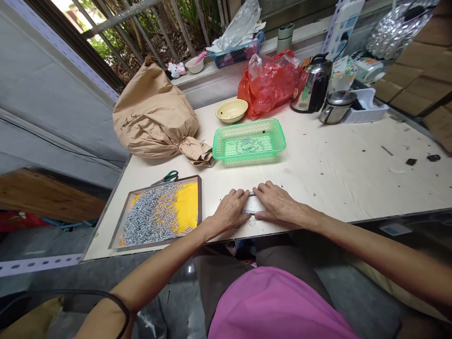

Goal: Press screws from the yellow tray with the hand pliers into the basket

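On the table's front edge, my left hand [231, 207] and my right hand [273, 201] face each other, fingers bent and thumbs toward me. Between them they grip a small flat rectangular piece [253, 204], whose long edges look darker than its pale middle. My fingers cover both of its ends, so its exact kind is hidden. Left of my left hand lies a shallow tray [200, 200] with a yellow bottom. Many small silvery metal pieces [144, 214], like springs or pins, are heaped in its left part and scattered thinly rightward.
Beyond my hands stands a green basket [249, 157] with some small metal pieces. Scissors [170, 176] lie behind the tray. Farther back are a brown paper sack [155, 117], a yellow bowl [231, 109], a red plastic bag [270, 82], a kettle [312, 84] and a metal pot [335, 108].
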Demonstrator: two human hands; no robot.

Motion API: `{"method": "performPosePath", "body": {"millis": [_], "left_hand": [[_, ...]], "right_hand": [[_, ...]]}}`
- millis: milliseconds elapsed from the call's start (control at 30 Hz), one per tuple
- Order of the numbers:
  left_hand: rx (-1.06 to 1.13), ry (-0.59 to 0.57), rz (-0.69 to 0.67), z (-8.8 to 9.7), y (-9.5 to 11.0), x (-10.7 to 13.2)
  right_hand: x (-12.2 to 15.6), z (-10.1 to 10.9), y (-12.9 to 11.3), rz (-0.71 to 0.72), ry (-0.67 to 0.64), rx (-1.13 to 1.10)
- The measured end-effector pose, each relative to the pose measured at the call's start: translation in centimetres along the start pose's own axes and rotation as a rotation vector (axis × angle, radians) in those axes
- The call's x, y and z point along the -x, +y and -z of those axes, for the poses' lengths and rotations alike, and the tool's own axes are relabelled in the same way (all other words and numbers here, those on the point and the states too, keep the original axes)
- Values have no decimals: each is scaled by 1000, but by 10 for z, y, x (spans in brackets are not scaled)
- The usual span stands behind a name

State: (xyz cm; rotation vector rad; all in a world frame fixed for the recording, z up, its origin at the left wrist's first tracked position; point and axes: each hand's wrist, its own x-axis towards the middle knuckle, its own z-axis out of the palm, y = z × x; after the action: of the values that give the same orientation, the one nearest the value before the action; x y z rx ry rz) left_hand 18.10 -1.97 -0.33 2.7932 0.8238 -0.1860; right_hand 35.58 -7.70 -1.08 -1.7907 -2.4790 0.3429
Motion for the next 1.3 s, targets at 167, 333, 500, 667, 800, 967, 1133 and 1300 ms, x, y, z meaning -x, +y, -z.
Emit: {"method": "performPosePath", "body": {"millis": [167,333,500,667,800,967,1133,1300], "left_hand": [[-37,-51,27,5,-2,-11],[9,-26,75,0,2,-12],[36,-24,82,1,2,-15],[96,118,124,-8,8,-2],[115,277,25,-34,33,18],[189,315,-28,-60,61,27],[240,348,-26,-59,64,29],[305,408,-205,-44,71,65]], "right_hand": [[-5,9,-1,1,-79,52],[-4,-6,2,33,-69,-14],[1,-9,1,7,-59,-34],[3,3,14,46,17,-48],[-1,0,33,68,42,-121],[-16,-5,43,-61,87,24],[-35,10,23,-55,102,97],[-35,9,-30,420,-29,3]]}}
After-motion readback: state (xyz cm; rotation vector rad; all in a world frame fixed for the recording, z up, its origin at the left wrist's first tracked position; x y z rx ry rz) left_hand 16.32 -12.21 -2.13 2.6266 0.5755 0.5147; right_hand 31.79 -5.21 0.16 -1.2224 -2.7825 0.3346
